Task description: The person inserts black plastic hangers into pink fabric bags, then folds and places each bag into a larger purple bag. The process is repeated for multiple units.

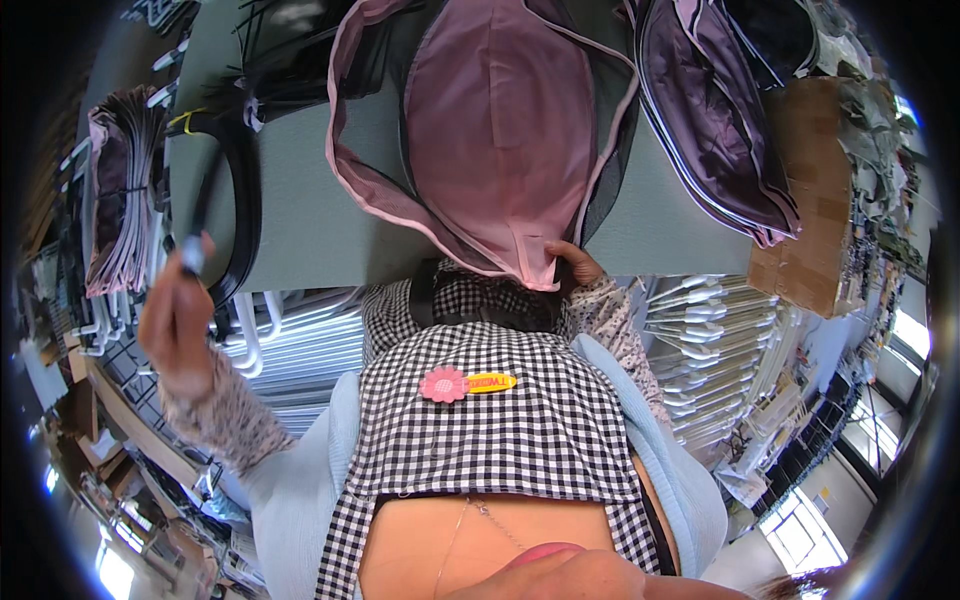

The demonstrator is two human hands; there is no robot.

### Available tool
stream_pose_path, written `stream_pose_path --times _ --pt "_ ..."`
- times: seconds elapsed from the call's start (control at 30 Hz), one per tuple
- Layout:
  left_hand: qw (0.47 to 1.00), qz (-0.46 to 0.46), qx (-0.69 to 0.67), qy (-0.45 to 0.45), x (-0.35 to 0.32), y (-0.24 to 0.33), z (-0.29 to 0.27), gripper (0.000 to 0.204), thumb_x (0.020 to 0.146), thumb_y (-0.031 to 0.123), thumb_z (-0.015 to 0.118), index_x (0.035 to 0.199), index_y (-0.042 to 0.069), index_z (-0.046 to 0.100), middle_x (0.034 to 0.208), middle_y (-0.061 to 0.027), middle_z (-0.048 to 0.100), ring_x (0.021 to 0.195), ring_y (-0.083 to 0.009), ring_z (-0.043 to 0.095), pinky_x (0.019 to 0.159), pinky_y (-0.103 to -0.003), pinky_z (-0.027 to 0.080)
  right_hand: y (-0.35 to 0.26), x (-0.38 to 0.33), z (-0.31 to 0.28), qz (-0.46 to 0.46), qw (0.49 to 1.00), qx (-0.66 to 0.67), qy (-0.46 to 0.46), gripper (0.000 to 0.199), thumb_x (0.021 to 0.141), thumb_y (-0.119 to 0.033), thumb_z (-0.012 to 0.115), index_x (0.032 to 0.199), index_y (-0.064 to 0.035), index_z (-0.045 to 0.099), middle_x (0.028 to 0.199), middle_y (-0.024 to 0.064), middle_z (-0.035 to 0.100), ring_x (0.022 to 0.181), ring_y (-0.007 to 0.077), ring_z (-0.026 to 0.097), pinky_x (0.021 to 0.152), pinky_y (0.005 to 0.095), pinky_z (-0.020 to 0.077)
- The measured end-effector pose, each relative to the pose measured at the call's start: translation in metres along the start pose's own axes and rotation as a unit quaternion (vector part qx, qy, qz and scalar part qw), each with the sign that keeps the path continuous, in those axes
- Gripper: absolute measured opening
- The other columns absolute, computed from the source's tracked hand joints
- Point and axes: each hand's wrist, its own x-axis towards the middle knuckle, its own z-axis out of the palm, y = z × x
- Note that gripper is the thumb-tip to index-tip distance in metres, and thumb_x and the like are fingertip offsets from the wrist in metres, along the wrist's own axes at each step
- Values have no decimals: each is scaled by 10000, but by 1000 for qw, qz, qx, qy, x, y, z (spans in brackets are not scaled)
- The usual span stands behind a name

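Observation:
A large pink sewn fabric piece with dark mesh sides and pink bound edges lies across the table in front of me. My right hand grips its near corner, thumb on top, by a small pale tab. Off to the left, my left hand is raised and slightly blurred, fingers pinched around a thin black strip. Something pale blue shows at one fingertip. Beside that hand, a bundle of black strips with a yellow tie hangs over the table edge.
Stacked pink and dark fabric pieces lie on the grey-green table, right, near a cardboard box. A folded fabric bundle hangs far left. White rods are racked below the table. More black strips lie at the back.

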Motion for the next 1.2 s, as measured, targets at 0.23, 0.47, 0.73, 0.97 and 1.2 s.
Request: stream_pose_path --times 0.23,0.47,0.73,0.97,1.2 --pt "887 88 105 -441 57 157 40 377 679 57 713 1051 118 704 550 12 511 413 -172 496 372 -313 352 0 18 21 -91 994 -49 36 88 803 -24 687 833 57 674 811 129 689 671 242 684 622 372 614" --pt "760 144 241 -586 100 236 69 352 681 141 747 1028 137 693 537 35 488 425 -141 515 354 -312 335 1 22 17 -142 978 -120 94 126 772 -95 744 765 24 704 720 75 676 587 166 643 517 297 530" --pt "671 151 260 -678 130 299 116 290 678 197 635 933 74 696 511 22 474 421 -168 548 342 -340 332 1 33 14 -208 954 -200 82 158 733 -116 756 731 37 714 684 62 692 560 126 643 518 259 517" --pt "669 142 375 -626 115 335 146 365 664 135 649 1014 56 714 543 -15 464 458 -176 498 387 -341 306 -10 18 31 -175 950 -241 95 187 736 -143 747 789 36 728 708 101 706 592 150 670 572 291 550" --pt "667 195 571 -437 81 322 172 165 751 170 669 855 51 715 507 5 473 476 -170 573 374 -325 339 -4 -2 52 -145 984 -105 8 191 781 -125 763 855 38 696 779 73 684 653 182 678 580 305 552"
